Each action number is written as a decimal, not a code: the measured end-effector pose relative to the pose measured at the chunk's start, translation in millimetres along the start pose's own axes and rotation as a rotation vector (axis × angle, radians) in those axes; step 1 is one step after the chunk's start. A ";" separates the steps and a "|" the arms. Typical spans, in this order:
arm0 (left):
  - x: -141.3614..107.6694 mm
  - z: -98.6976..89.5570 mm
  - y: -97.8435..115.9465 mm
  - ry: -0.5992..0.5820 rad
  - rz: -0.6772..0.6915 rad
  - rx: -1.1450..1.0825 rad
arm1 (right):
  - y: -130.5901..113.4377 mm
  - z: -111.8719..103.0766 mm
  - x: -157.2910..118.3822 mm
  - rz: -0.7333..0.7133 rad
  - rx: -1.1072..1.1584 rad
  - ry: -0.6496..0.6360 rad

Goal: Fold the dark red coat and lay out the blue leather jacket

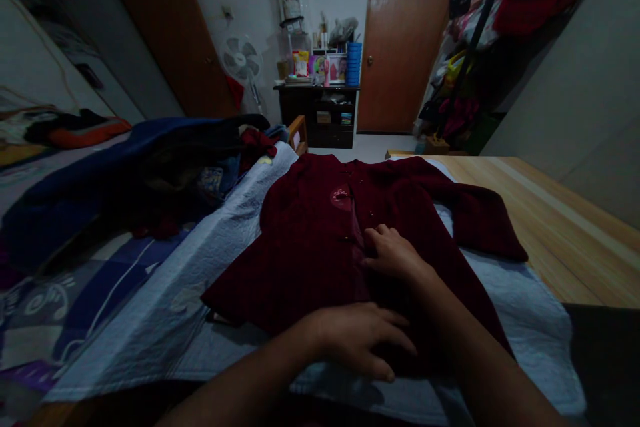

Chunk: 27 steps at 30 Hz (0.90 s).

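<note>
A dark maroon coat (300, 247) lies front up, with one sleeve stretched out to the right. Its front is parted down the middle, and a strip of lining and a small patch with lettering show there. At the edge of the right front panel, my right hand (395, 255) has its fingers bent and closed on the cloth. Nearer to me, my left hand (357, 339) is over the coat's lower part, fingers apart and holding nothing. Small shiny fasteners dot the front edges. Under the coat is a light blue quilted cloth (525, 320).
Piled clothes (125, 173) cover the bed on the left. A bare wooden surface (565, 213) extends to the right. Beyond stand a white fan (241, 59), a dark cabinet (317, 117) with goods on top, and a brown door (405, 47). Clothes hang at the upper right.
</note>
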<state>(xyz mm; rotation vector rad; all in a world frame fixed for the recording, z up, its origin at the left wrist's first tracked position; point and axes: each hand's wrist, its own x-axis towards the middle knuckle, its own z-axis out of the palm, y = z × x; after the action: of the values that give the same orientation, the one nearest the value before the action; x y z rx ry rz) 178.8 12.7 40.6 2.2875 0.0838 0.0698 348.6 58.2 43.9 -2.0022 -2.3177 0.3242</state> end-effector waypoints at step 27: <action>0.2 -41.3 -131.8 1.070 -0.808 -0.346 | 29.5 53.2 65.7 0.446 0.739 0.669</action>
<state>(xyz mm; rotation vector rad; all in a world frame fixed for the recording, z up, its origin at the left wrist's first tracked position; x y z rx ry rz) 170.8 130.2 -31.5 1.4995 1.3893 0.7928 357.3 120.5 -19.8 -1.8053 -1.1217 0.3772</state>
